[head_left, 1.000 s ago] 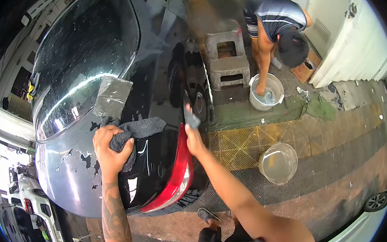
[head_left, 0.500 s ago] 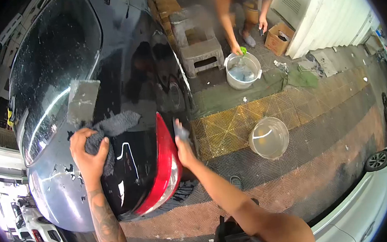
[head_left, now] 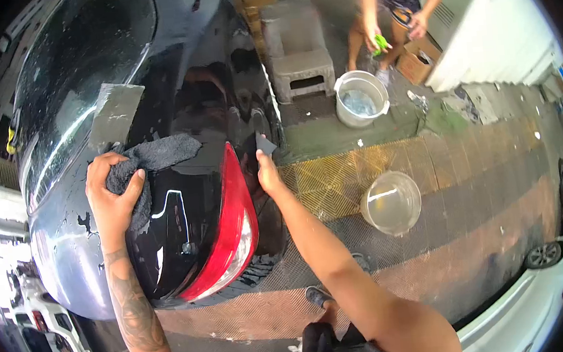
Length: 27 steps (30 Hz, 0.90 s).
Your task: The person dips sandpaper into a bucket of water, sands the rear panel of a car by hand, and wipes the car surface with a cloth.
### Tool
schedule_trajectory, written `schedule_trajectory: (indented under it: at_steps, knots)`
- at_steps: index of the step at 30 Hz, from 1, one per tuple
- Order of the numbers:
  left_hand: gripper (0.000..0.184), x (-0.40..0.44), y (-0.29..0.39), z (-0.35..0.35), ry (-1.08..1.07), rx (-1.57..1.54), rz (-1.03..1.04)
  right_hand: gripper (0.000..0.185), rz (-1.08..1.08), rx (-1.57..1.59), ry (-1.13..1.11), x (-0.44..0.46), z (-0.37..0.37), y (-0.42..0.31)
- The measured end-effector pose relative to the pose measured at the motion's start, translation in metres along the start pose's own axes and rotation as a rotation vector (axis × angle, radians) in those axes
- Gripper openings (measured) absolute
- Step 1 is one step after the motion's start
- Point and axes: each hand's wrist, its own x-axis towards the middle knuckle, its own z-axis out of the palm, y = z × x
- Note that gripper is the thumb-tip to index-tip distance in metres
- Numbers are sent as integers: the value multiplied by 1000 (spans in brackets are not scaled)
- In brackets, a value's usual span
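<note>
My left hand [head_left: 112, 196] is closed around a dark grey cloth [head_left: 164, 152], pressed on the rear of a wet black car [head_left: 191, 117]. Just beyond this hand, a flat grey rectangular sheet [head_left: 116, 113] lies on the bodywork near the rear window. Pinched in my right hand [head_left: 268, 170] is a small piece of grey sandpaper [head_left: 266, 145], held against the car's side above the red tail light [head_left: 223, 233]. Part of the sandpaper is hidden by my fingers.
A bucket of water [head_left: 390, 204] stands on the floor mats to the right. Farther off, a person holds a green cloth [head_left: 381, 44] above a white bucket [head_left: 361, 97]. Nearby are a grey step stool [head_left: 298, 49] and a cardboard box [head_left: 418, 60]. A white car [head_left: 529, 302] is at lower right.
My right hand has moved forward along the car's side with the sandpaper. My left hand stays on the cloth. The other person has lifted the green cloth away from the bucket.
</note>
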Motion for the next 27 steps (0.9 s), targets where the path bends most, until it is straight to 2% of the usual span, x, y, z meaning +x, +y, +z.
schedule_trajectory:
  at_steps: [2, 5, 7, 13, 15, 16, 17, 19, 20, 23, 25, 26, 27]
  knots:
    - [27, 4, 0, 1, -25, 10, -26, 62, -71, -14, -55, -24, 2, -10]
    - [29, 3, -1, 3, 0, -49, -25, 78, -278, 26, -180, -131, 7, -59]
    - [30, 1, -2, 3, -14, -27, -49, 80, -296, -4, -223, -118, 2, -55]
    - [30, -3, -13, 2, -54, -11, -35, 72, -255, -15, -107, -15, -3, -22]
    - [29, -4, -13, 3, -49, 6, -18, 76, -412, -11, -189, -92, -8, -52]
    - [33, -5, -10, 2, -70, 13, -25, 77, -413, -37, -231, -109, -11, -45]
    - [33, -5, -4, 1, -59, 25, -24, 79, -416, -59, -270, -119, -12, -39]
    - [41, -12, 18, 0, -133, 68, 15, 76, -478, -98, -210, -81, -13, -32]
    - [51, -21, 30, 1, -140, 108, 57, 72, -418, -98, -188, -53, -15, -30]
    - [54, -57, 98, 19, -107, 264, 92, 66, -459, -192, -181, 6, -25, -14]
    - [54, -82, 120, 35, -140, 512, 178, 67, -613, -113, -233, -18, -33, -11]
    - [51, -94, 128, 46, -91, 640, 248, 67, -657, -61, -241, -43, -33, -1]
    - [54, -103, 133, 52, -126, 668, 222, 67, -728, -160, -260, -70, -36, 4]
